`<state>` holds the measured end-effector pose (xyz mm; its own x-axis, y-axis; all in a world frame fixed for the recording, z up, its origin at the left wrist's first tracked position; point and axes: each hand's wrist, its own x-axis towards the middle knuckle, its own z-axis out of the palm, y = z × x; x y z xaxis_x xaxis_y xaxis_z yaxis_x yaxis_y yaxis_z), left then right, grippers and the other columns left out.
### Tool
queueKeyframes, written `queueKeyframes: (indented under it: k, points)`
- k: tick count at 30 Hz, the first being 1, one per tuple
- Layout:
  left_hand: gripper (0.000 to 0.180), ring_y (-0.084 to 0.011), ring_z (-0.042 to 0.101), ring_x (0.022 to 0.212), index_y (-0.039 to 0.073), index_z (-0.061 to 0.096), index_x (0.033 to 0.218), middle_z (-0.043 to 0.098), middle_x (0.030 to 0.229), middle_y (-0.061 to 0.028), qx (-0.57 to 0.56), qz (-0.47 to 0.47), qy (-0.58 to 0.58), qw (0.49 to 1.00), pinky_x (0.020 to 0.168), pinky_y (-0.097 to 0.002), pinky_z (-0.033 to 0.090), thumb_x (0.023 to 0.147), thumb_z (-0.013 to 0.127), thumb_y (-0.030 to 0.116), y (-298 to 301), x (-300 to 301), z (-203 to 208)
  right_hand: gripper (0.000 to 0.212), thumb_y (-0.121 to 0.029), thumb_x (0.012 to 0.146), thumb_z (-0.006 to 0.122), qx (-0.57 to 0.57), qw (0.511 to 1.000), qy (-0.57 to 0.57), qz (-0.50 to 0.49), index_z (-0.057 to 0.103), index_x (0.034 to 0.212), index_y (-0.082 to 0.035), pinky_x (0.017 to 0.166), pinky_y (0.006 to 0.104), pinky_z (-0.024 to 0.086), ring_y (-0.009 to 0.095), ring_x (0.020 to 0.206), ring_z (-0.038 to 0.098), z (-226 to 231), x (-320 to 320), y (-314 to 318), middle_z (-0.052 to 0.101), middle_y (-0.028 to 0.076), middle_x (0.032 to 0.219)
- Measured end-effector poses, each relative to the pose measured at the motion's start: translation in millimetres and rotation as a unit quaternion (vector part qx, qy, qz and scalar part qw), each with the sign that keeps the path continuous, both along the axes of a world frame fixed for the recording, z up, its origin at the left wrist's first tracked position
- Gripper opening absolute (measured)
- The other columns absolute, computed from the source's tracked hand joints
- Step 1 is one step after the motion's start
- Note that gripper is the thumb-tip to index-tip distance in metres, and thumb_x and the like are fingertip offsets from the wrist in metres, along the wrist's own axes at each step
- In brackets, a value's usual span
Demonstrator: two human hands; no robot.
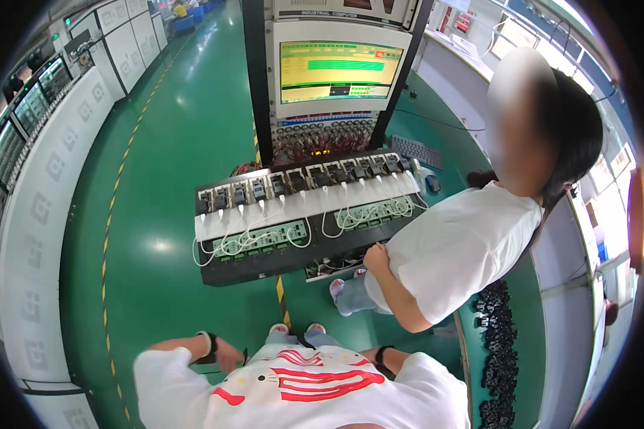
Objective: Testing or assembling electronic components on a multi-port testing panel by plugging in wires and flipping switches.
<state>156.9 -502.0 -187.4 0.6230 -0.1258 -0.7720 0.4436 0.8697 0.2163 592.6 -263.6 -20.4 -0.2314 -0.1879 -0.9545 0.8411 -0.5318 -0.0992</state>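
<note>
Black bench (pixel 315 252), well ahead of left hand (pixel 228 354) and right hand (pixel 369 353), grips unclear

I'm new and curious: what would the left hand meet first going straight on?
Probably the wearer's white shirt, since the left hand points rightward toward it. A small dark thing, perhaps held, shows close by; depth is unclear.

a line of block capitals is legible on the computer unit (pixel 329 14) at the top centre of the frame. below it, the yellow screen (pixel 340 71) shows rows of characters, mostly too small to read. grey square emblems mark the white cabinets (pixel 23 250) along the left edge.
</note>
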Motion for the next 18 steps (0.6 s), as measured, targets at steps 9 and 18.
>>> queueKeyframes:
  k: [9, 18]
  points:
    - [0.052, -0.0232, 0.056, 0.108, 0.0, 0.058, 0.121, 0.06, 0.121, -0.0144, 0.005, -0.034, 0.004, 0.999, 0.092, -0.0377, 0.045, 0.075, 0.072, 0.018, -54.7, 6.7, 96.0, 0.037, -0.035, 0.089, 0.055, 0.408, 0.806, 0.076, 0.422, 0.059, 0.114, -0.007, 0.083, 0.032, 0.047, 0.02, 0.092, 0.06, 82.6, 8.1, 21.3, 0.065, 0.009, 0.105]
    - [0.051, -0.0232, 0.056, 0.107, 0.001, 0.059, 0.12, 0.061, 0.12, -0.0137, 0.018, -0.066, 0.035, 0.997, 0.091, -0.0375, 0.045, 0.075, 0.072, 0.022, -81.1, -2.9, 125.5, 0.039, -0.036, 0.088, 0.055, 0.419, 0.788, 0.089, 0.442, 0.059, 0.115, -0.008, 0.083, 0.0325, 0.047, 0.02, 0.093, 0.06, 32.3, 16.2, 36.3, 0.065, 0.009, 0.105]
